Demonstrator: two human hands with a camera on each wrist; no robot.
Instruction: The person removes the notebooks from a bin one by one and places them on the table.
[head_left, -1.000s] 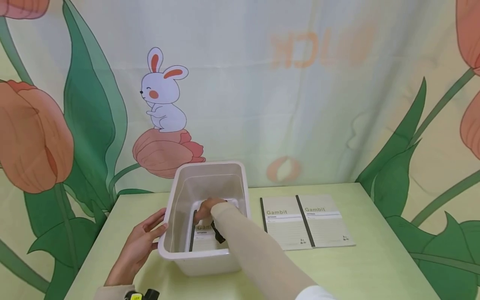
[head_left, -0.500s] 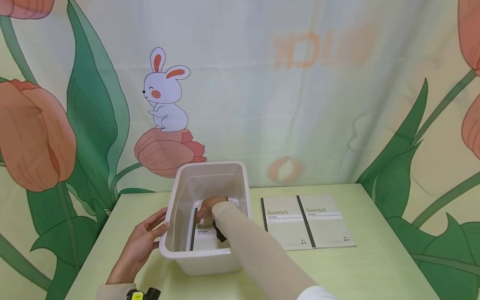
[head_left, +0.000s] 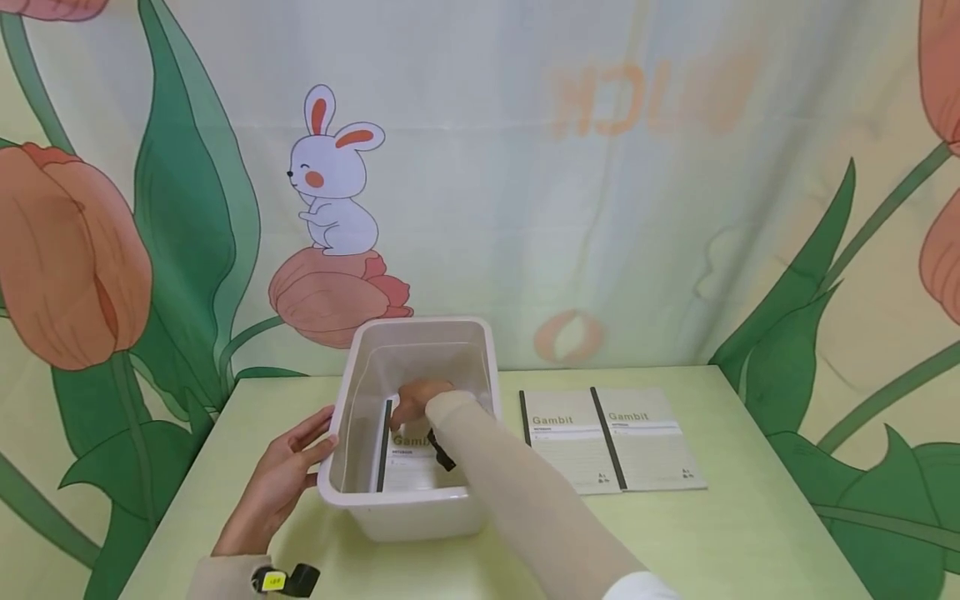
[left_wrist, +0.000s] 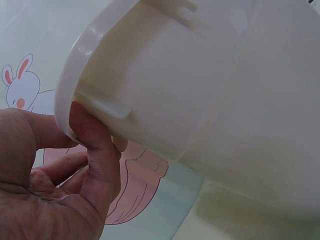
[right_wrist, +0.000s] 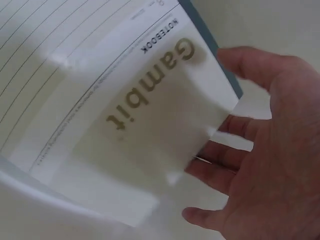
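A beige plastic bin (head_left: 408, 518) stands on the table, left of the middle. My left hand (head_left: 281, 475) holds its left rim; in the left wrist view the thumb and a finger pinch that rim from both sides. Inside the bin lies a notebook (head_left: 408, 473) with "Gambit" on its pale cover and a dark spine. My right hand (head_left: 420, 400) reaches into the bin at the notebook's far end. Seen from the right wrist, its fingertips (right_wrist: 202, 172) touch the notebook's top edge, fairly straight, and the thumb is at the spine corner.
Two more Gambit notebooks (head_left: 566, 446) lie side by side on the pale green table (head_left: 750, 517), right of the bin. Behind the table hangs a printed curtain (head_left: 465, 167) with a rabbit and tulips.
My right hand has shifted slightly away from me inside the bin, and more of the notebook's spine shows. The left hand keeps its hold on the rim. The head view has tilted a little.
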